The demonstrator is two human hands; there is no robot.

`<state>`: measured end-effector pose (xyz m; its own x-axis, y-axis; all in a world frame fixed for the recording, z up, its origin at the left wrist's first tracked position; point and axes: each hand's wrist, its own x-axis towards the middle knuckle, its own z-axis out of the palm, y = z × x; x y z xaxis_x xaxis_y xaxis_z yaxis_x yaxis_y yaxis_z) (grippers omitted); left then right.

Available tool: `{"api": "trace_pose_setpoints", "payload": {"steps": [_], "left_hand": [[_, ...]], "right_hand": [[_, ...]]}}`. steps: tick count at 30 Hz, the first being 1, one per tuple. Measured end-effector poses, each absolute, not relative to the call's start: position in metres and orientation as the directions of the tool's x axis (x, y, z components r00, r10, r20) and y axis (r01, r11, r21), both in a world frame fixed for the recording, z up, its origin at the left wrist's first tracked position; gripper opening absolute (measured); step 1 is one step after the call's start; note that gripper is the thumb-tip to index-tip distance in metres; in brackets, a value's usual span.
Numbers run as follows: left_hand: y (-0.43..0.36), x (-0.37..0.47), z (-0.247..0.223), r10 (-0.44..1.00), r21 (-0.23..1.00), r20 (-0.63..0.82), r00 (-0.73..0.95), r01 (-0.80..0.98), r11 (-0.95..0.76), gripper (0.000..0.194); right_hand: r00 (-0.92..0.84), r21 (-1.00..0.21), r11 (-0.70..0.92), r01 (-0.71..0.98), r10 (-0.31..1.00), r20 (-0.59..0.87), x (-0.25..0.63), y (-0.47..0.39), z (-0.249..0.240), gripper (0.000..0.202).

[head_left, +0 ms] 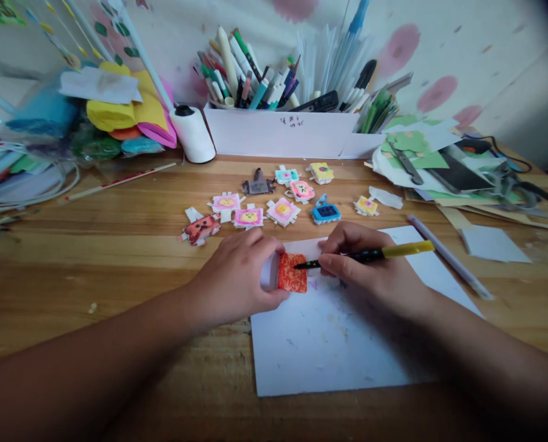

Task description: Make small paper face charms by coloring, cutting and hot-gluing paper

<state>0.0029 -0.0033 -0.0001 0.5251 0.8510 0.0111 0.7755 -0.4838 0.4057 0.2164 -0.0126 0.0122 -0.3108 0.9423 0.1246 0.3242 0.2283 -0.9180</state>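
Note:
My left hand (244,273) is closed on a small square of paper coloured orange-red (292,282), thumb at its lower edge and fingers at the upper left corner. In my right hand (370,264) is a black marker with a yellow end (405,248), held like a pen. Its dark tip meets the middle of the square or hovers just over it; I cannot tell which. Under both hands lies a white sheet (329,356) with faint coloured stains. Just beyond are several small drawn paper figures, among them a red one (201,229) and a blue one (326,212).
A white box (278,135) full of pens stands at the back, beside a white thread spool (193,134). Paper scraps, a craft knife (405,161) and scissors (518,184) crowd the right. A pale purple pen (449,258) lies by the sheet. Cables and bags fill the left.

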Motion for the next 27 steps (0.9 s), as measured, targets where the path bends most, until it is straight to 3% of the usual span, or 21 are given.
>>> {"api": "trace_pose_setpoints", "payload": {"steps": [27], "left_hand": [[-0.004,0.0023,-0.0032,0.852,0.399,0.048,0.522,0.772,-0.495,0.048]], "right_hand": [[-0.362,-0.932,0.227,0.281,0.925,0.116,0.2156,-0.0133,0.0058,0.015]]}}
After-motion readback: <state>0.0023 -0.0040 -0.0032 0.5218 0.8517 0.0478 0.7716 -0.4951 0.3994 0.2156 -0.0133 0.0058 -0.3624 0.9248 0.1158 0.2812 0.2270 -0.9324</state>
